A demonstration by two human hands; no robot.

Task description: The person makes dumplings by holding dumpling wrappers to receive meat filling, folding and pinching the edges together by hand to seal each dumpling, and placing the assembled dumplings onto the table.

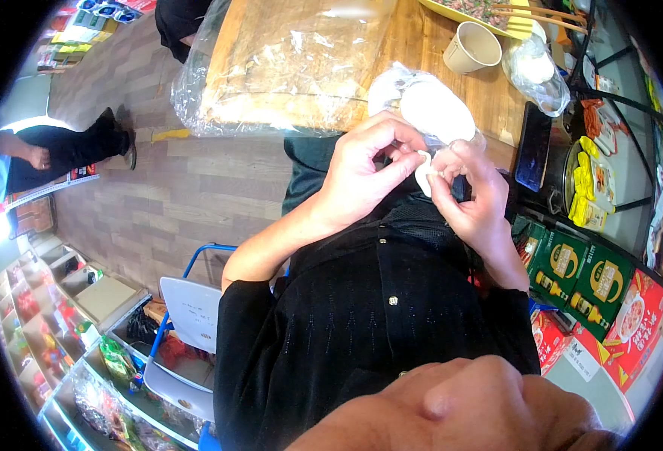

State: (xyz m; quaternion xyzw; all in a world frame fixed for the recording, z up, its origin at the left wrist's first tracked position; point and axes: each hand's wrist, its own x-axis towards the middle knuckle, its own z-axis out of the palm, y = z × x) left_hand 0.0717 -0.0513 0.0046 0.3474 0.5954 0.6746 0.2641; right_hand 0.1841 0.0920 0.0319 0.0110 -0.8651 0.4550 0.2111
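A small piece of white dough, which looks like a dumpling (423, 179), is pinched between both hands in front of my chest. My left hand (369, 167) grips its upper edge between thumb and fingertips. From the other side, my right hand (473, 188) closes thumb and fingers on it; those fingers are slightly blurred. What the dough encloses is hidden. Just beyond the hands, a stack of round white dough wrappers (438, 113) lies at the table's near edge on a clear plastic bag (382, 92).
On the wooden table (414, 52) stand a paper cup (473, 48) and a yellow dish (515, 28) of minced filling with chopsticks (542, 15). A phone (533, 146) lies at right. Plastic sheeting (286, 68) covers the table's left. A chair (190, 312) and another person (68, 159) are at left.
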